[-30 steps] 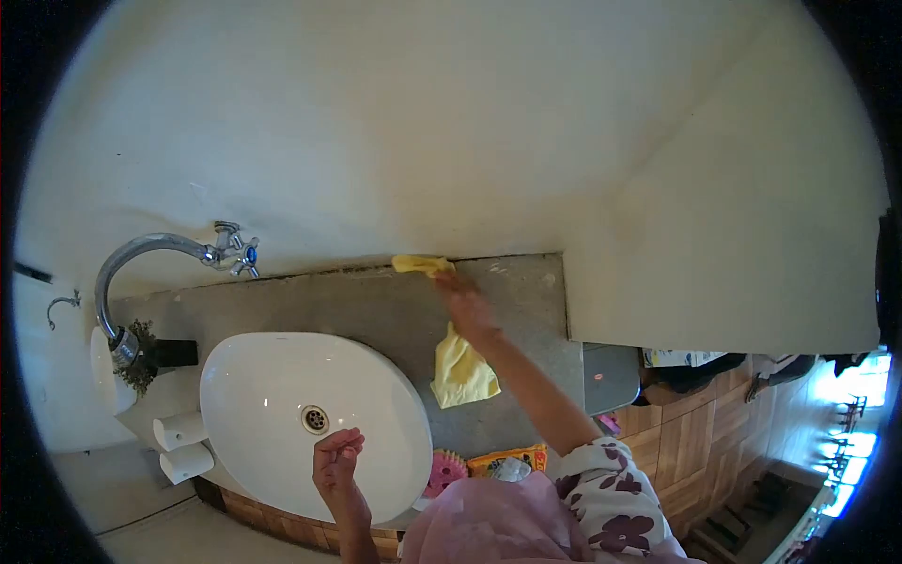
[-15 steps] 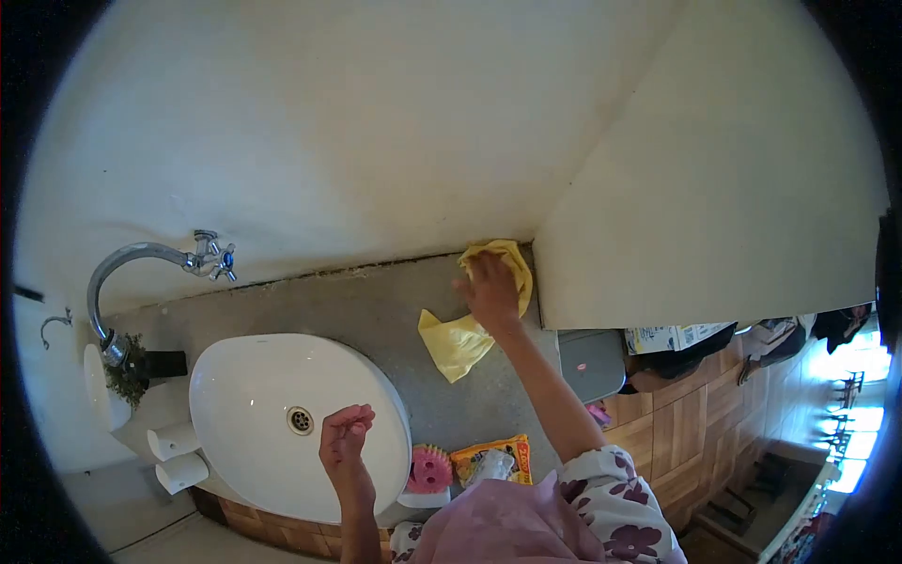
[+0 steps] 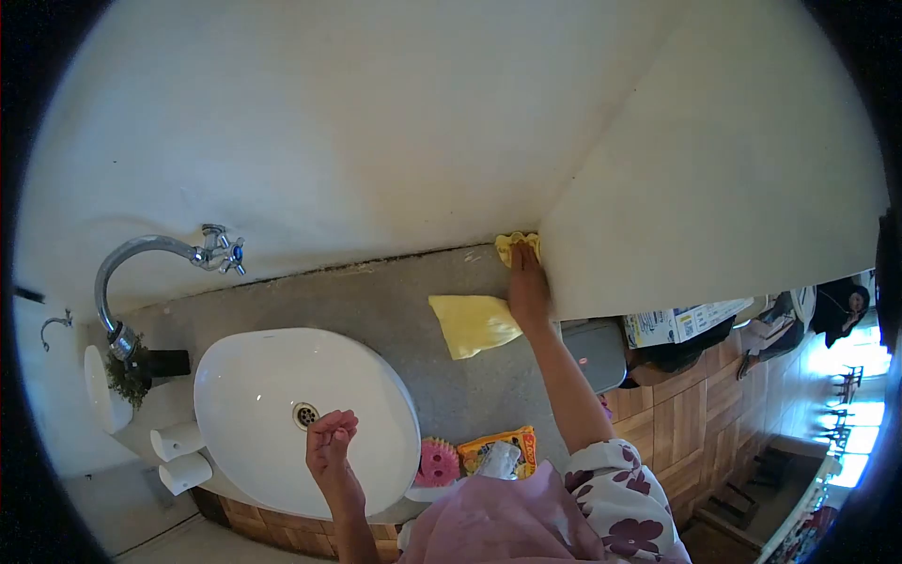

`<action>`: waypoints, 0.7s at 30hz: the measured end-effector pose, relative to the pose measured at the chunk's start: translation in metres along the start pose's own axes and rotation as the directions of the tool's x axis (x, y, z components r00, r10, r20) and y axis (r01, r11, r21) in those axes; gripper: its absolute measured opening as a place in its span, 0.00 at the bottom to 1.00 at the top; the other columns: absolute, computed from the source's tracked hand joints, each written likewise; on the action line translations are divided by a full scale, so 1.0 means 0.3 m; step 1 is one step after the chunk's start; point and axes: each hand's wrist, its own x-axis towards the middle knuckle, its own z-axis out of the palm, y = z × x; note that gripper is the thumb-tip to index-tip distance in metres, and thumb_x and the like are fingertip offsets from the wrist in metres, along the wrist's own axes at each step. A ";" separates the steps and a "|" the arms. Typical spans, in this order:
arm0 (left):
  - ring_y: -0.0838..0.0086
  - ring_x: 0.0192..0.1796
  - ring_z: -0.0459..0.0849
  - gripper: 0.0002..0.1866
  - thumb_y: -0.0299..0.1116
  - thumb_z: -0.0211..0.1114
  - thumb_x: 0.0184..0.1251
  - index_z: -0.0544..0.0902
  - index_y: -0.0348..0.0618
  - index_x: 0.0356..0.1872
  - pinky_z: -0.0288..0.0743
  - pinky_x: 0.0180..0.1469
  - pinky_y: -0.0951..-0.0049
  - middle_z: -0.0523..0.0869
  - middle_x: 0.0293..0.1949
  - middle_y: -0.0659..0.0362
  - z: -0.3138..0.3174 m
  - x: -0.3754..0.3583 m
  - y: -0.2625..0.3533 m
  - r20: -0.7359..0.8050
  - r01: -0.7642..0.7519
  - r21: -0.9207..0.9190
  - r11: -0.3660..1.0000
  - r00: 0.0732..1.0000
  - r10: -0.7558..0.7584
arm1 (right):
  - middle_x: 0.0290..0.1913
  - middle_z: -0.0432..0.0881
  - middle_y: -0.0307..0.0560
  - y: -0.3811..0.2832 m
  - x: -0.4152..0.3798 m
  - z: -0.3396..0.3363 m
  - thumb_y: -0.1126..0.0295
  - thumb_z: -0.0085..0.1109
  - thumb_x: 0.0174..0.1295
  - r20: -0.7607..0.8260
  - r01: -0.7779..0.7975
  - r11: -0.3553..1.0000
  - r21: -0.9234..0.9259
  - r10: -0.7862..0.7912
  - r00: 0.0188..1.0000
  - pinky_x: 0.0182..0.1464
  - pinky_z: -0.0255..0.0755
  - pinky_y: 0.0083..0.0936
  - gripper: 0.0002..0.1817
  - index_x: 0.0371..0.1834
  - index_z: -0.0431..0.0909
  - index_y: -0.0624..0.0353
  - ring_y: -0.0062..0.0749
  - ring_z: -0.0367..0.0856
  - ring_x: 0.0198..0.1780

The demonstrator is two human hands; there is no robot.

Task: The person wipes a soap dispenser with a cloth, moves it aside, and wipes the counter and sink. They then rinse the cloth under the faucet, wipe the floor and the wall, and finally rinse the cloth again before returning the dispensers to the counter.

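The yellow cloth (image 3: 472, 324) lies at the far right of the counter (image 3: 395, 293), partly under the right grip (image 3: 529, 287); one bunched end shows past the fingertips in the corner, near the back wall (image 3: 329, 132) and the side wall (image 3: 714, 188), while the broader end spreads to the left of the hand; the fingers lie together over the cloth, though I cannot tell whether they clasp it or only press on it; the left grip (image 3: 334, 446) hangs loosely curled over the white sink (image 3: 282, 355), parted enough to hold nothing visible; the two walls bound the cloth's far and right sides; open counter runs leftward along the back wall, and more lies nearer, between cloth and sink; at the near edge, a pink scrubber (image 3: 438, 462) and an orange packet (image 3: 527, 442) limit that room.
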 end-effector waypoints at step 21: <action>0.72 0.46 0.80 0.13 0.33 0.62 0.63 0.76 0.38 0.45 0.70 0.55 0.68 0.83 0.42 0.57 -0.066 -0.054 -0.013 -0.019 0.000 -0.032 1.000 1.000 -0.001 | 0.38 0.82 0.58 -0.060 -0.099 -0.181 0.75 0.51 0.56 0.529 -0.213 0.954 -0.209 0.293 0.796 0.44 0.77 0.40 0.18 0.50 0.66 0.66 0.51 0.81 0.43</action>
